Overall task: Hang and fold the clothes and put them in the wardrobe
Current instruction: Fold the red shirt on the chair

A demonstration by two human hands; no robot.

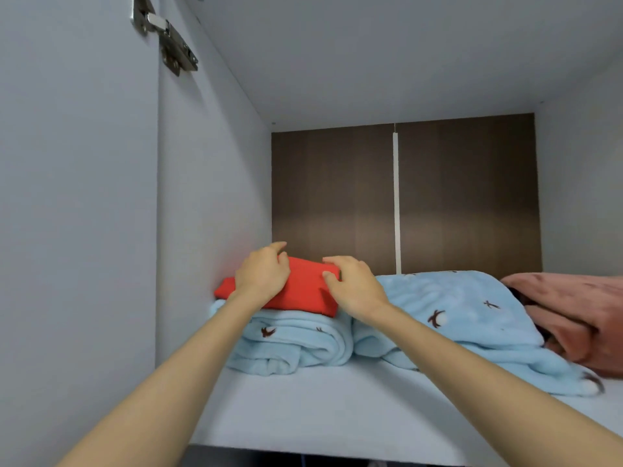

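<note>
A folded red garment (307,288) lies on top of a rolled light-blue fleece (296,343) at the left end of the wardrobe shelf (320,409). My left hand (263,273) lies over the garment's left part with curled fingers gripping its far edge. At the garment's right end, my right hand (354,286) pinches the edge between thumb and fingers. Both forearms reach in from the front.
A second light-blue fleece (455,308) with dark bird prints lies bunched to the right, and a pink fleece (573,311) lies at the far right. The wardrobe's grey side wall (209,214) stands close on the left, a door hinge (168,38) above, a brown back panel (465,197) behind.
</note>
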